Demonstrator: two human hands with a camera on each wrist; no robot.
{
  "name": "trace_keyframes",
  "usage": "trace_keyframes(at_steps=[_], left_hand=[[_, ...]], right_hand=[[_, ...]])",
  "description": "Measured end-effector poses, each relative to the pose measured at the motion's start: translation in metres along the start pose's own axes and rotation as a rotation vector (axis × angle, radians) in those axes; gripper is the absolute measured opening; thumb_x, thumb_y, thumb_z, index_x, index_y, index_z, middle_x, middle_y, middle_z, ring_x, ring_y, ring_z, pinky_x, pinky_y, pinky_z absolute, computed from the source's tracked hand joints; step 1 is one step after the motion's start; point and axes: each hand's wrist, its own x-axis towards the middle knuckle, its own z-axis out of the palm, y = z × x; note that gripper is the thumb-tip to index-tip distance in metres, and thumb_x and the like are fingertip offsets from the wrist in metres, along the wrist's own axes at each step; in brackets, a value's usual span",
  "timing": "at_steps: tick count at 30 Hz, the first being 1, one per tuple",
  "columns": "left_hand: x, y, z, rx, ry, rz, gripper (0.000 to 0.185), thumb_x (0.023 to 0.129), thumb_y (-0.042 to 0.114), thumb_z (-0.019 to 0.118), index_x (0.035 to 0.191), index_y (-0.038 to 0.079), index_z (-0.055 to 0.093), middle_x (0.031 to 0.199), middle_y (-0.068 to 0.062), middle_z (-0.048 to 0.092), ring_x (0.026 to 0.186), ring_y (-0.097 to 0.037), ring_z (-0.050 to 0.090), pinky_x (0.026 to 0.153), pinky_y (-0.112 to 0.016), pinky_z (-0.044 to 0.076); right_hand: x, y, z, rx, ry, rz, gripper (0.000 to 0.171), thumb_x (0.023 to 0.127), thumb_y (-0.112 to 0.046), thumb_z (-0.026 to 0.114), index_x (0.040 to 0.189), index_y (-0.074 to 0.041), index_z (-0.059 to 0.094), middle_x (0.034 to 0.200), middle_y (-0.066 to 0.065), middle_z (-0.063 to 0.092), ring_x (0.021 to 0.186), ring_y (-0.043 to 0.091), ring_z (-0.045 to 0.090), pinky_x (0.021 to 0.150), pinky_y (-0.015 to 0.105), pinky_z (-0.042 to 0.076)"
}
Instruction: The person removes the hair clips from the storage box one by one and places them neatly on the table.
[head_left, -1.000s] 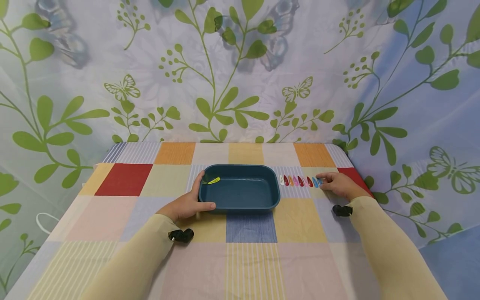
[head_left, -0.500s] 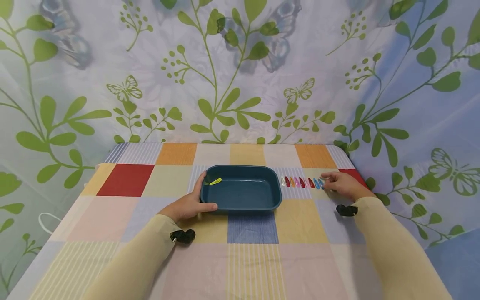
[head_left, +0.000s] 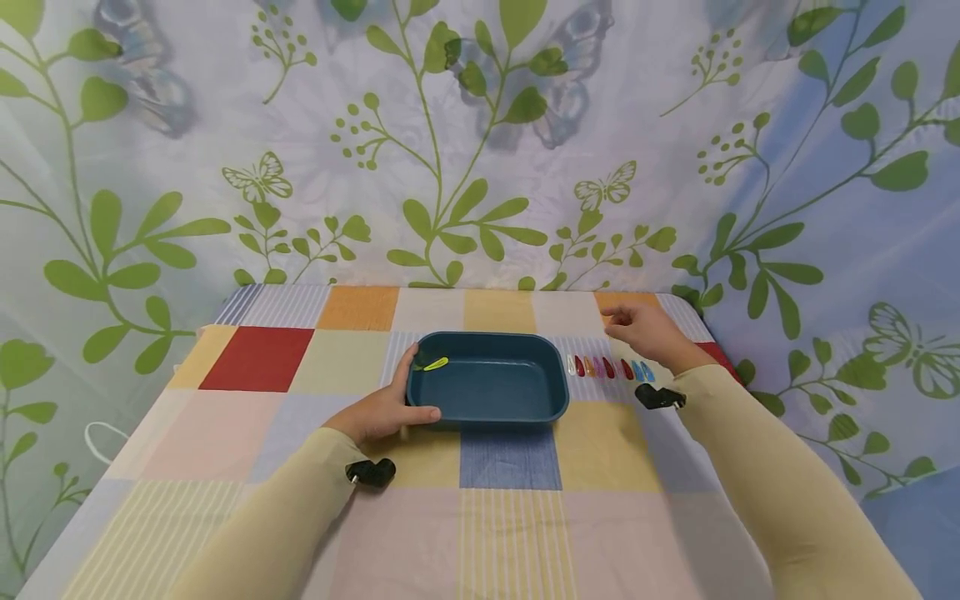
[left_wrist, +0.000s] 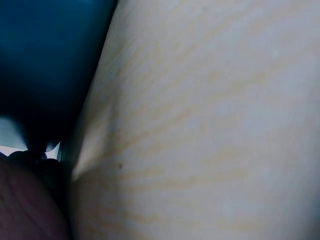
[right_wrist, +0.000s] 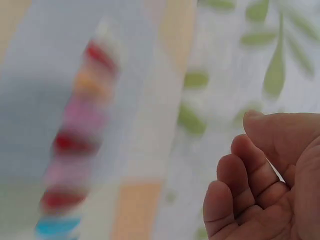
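Observation:
A dark teal rectangular basin (head_left: 487, 392) stands on the table. My left hand (head_left: 386, 410) grips its left front corner, thumb over the front rim and fingers along the left side. One yellow snap hair clip (head_left: 437, 364) lies inside, at the basin's left end. To the right, a row of several hair clips (head_left: 609, 367) lies on the cloth, in white, red, orange, pink and blue. Raised beyond the row's right part is my right hand (head_left: 645, 332), fingers loosely bent. Nothing shows in it; the right wrist view hides its index finger behind the thumb.
A patchwork tablecloth (head_left: 510, 533) covers the table. Behind it hangs a leaf-and-butterfly curtain (head_left: 300, 125), which also runs along the right side. A white cable loop (head_left: 97, 442) is at the left edge.
My right hand has left the blue clips at the row's right end and moved up and left. The left hand still holds the basin, and the yellow clip lies as before.

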Motion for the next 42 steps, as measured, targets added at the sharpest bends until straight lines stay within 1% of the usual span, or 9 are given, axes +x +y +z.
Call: trace_keyframes(at_steps=[3,9,13,18,23,28,35,37,42], left_hand=[[-0.001,0.000,0.000,0.000,-0.001,0.003,0.126,0.089,0.058,0.078,0.165,0.041,-0.021,0.174,-0.028,0.011,0.147,-0.051,0.043,0.119,-0.066,0.035],[0.001,-0.002,0.000,-0.006,0.012,0.007,0.127,0.087,0.060,0.080,0.165,0.040,-0.019,0.172,-0.029,0.016,0.144,-0.048,0.046,0.119,-0.066,0.034],[0.000,-0.003,0.000,-0.029,0.013,0.007,0.129,0.086,0.059,0.081,0.166,0.040,-0.018,0.169,-0.029,0.024,0.142,-0.046,0.048,0.120,-0.065,0.034],[0.000,-0.003,0.001,-0.066,0.021,-0.015,0.126,0.088,0.052,0.082,0.166,0.041,-0.017,0.166,-0.025,0.030,0.138,-0.042,0.048,0.121,-0.063,0.032],[0.003,-0.002,0.004,-0.077,0.008,0.001,0.123,0.088,0.053,0.081,0.166,0.042,-0.015,0.166,-0.021,0.032,0.139,-0.039,0.047,0.123,-0.063,0.029],[0.002,-0.004,0.001,-0.090,0.006,0.011,0.126,0.087,0.054,0.081,0.166,0.039,-0.015,0.167,-0.020,0.030,0.138,-0.038,0.047,0.123,-0.061,0.029],[0.001,-0.006,-0.001,-0.073,0.002,0.032,0.127,0.087,0.057,0.080,0.166,0.038,-0.017,0.172,-0.023,0.020,0.140,-0.038,0.046,0.123,-0.060,0.030],[0.002,-0.006,-0.001,-0.087,-0.003,0.045,0.127,0.088,0.055,0.080,0.166,0.038,-0.018,0.173,-0.023,0.016,0.143,-0.039,0.044,0.124,-0.059,0.029],[0.001,-0.004,0.000,-0.117,-0.014,0.062,0.127,0.089,0.052,0.081,0.166,0.038,-0.019,0.173,-0.022,0.015,0.146,-0.038,0.040,0.125,-0.057,0.027]], right_hand=[[0.007,-0.036,0.009,-0.006,-0.053,-0.079,0.043,0.106,-0.021,0.062,0.146,-0.006,0.061,0.127,0.019,0.070,0.109,0.032,0.065,0.090,0.044,0.054],[0.020,-0.102,0.041,-0.025,-0.154,-0.208,0.042,0.106,-0.017,0.062,0.147,-0.009,0.061,0.129,0.015,0.072,0.115,0.030,0.068,0.097,0.047,0.056],[0.028,-0.134,0.069,-0.059,-0.207,-0.292,0.041,0.105,-0.015,0.064,0.146,-0.009,0.063,0.131,0.013,0.072,0.117,0.028,0.069,0.099,0.046,0.056],[0.039,-0.163,0.102,-0.086,-0.292,-0.370,0.041,0.104,-0.014,0.067,0.144,-0.010,0.065,0.131,0.011,0.073,0.121,0.026,0.068,0.102,0.042,0.055],[0.044,-0.182,0.123,-0.198,-0.354,-0.402,0.041,0.103,-0.016,0.069,0.144,-0.014,0.066,0.133,0.006,0.072,0.125,0.024,0.067,0.105,0.041,0.054],[0.053,-0.196,0.138,-0.232,-0.411,-0.447,0.043,0.102,-0.017,0.069,0.146,-0.015,0.065,0.144,0.005,0.068,0.135,0.025,0.061,0.114,0.044,0.049],[0.069,-0.199,0.161,-0.256,-0.444,-0.462,0.043,0.100,-0.014,0.070,0.144,-0.013,0.066,0.145,0.004,0.067,0.138,0.025,0.059,0.117,0.044,0.046],[0.071,-0.199,0.166,-0.280,-0.453,-0.463,0.042,0.101,-0.014,0.070,0.143,-0.014,0.067,0.145,0.004,0.067,0.138,0.025,0.059,0.118,0.044,0.045],[0.073,-0.198,0.176,-0.345,-0.456,-0.469,0.039,0.102,-0.014,0.070,0.141,-0.017,0.069,0.140,0.001,0.070,0.134,0.022,0.062,0.117,0.042,0.046]])
